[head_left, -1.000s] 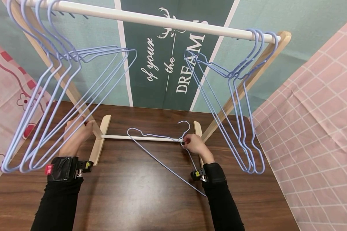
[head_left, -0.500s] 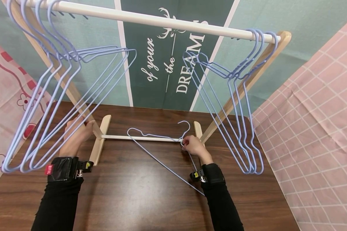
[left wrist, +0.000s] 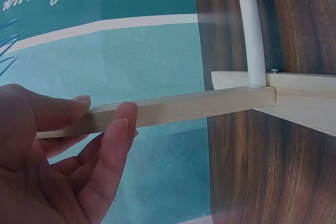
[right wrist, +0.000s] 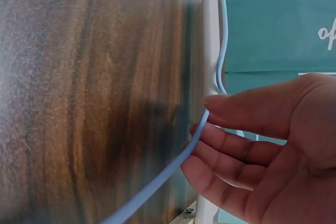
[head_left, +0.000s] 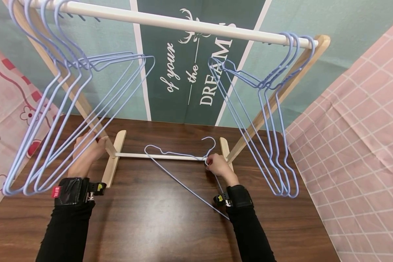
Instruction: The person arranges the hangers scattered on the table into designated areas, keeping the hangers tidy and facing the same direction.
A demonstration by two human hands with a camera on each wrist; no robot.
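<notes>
My left hand (head_left: 89,150) holds the left wooden post of a clothes rack; in the left wrist view thumb and fingers lie around that post (left wrist: 181,107). Low on the rack's right side, my right hand (head_left: 219,166) pinches a thin light-blue clothes hanger (right wrist: 157,181) near its neck. The hanger's hook (head_left: 213,142) points up and back, and its body leans across the white lower bar (left wrist: 254,51) towards the front. My right wrist and sleeve hide one end of the hanger.
Several blue hangers (head_left: 85,85) hang at the left end of the white top rail (head_left: 183,24). Another 3 hangers (head_left: 278,145) hang at its right end. The rack stands on a brown wooden table (head_left: 144,218), with a printed cloth (head_left: 180,109) behind it.
My right wrist and forearm have shifted slightly left, and the hanger's near end moves a little with them. The right-hand hanging hangers sway slightly. My left hand stays put.
</notes>
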